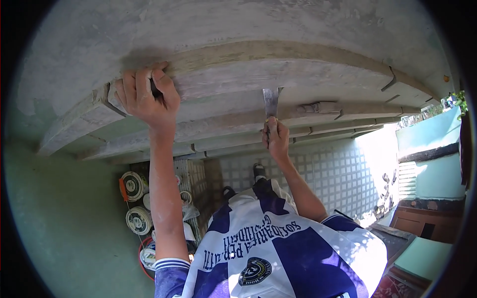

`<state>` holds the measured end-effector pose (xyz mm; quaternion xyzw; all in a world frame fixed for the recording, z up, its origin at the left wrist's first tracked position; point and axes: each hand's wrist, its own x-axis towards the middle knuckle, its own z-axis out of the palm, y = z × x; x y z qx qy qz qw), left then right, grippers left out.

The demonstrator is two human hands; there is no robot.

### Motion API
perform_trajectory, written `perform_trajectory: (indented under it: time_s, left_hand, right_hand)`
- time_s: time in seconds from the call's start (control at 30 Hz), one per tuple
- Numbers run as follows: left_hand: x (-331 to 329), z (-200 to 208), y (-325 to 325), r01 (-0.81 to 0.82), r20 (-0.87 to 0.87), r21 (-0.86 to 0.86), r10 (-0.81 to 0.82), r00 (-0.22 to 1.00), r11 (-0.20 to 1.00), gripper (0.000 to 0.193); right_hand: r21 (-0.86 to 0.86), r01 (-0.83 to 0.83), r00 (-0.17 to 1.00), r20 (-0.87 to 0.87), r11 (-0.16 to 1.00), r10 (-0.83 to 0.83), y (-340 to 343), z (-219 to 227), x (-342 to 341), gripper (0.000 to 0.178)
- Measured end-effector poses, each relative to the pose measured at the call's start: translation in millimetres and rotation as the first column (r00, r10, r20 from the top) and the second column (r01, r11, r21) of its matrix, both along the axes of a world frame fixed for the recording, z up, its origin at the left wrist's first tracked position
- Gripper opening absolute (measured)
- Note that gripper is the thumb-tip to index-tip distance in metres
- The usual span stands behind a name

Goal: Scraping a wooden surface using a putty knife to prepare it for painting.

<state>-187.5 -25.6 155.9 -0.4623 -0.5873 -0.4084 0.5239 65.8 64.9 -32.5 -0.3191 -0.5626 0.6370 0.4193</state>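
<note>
My left hand (149, 94) is raised to the top ledge (278, 69), a long dusty grey beam along the wall. Its fingers are curled over the beam's upper edge near the left end; a dark gap shows between thumb and fingers. Lower and to the right, my right hand (276, 136) grips a putty knife (271, 102) by its handle, thumb along the near side. The flat metal blade points up, its wide end at the underside of the top ledge. Right of the blade, a dusty grey block-like object (319, 107) lies on the ledge below.
Further ledges (223, 126) step down beneath the top one. Round buckets (139, 221) stand at lower left beside a red basin (144, 260). Below is a tiled floor (328, 166) with small stones (385, 196) at right. A pale green wall (437, 171) and brown panel (422, 223) border the right.
</note>
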Motion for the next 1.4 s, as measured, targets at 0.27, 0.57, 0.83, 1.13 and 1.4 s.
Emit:
perform_trajectory:
  time_s: [0.27,0.57,0.83,1.13,1.4]
  left_hand:
    - [-3.3,0.4,-0.3,0.046,0.013,0.037,-0.046,0.999,0.998,0.021]
    - [-2.6,0.4,5.0,0.043,0.012,0.067,-0.044,0.999,0.997,0.02]
    - [-6.5,-1.5,8.2,0.053,-0.014,0.102,-0.052,0.999,0.993,0.018]
    - [-4.8,-2.7,9.1,0.028,-0.006,0.128,-0.028,1.0,0.991,0.016]
    - [-3.3,-5.0,7.7,0.03,-0.002,0.124,-0.03,1.0,0.992,0.016]
  right_hand:
    - [-0.043,0.015,0.999,0.035,0.999,-0.013,-7.5,3.2,-0.6,0.053]
    - [-0.036,0.036,0.997,0.062,0.999,-0.033,-17.8,1.4,1.2,0.05]
    - [0.221,0.071,0.976,0.184,0.973,-0.114,-7.1,14.5,-20.3,0.044]
    - [0.0,0.073,0.988,0.137,0.997,-0.073,-17.3,4.6,-13.0,0.044]
    - [0.031,0.056,0.974,0.22,0.998,-0.061,-14.1,7.0,-3.9,0.043]
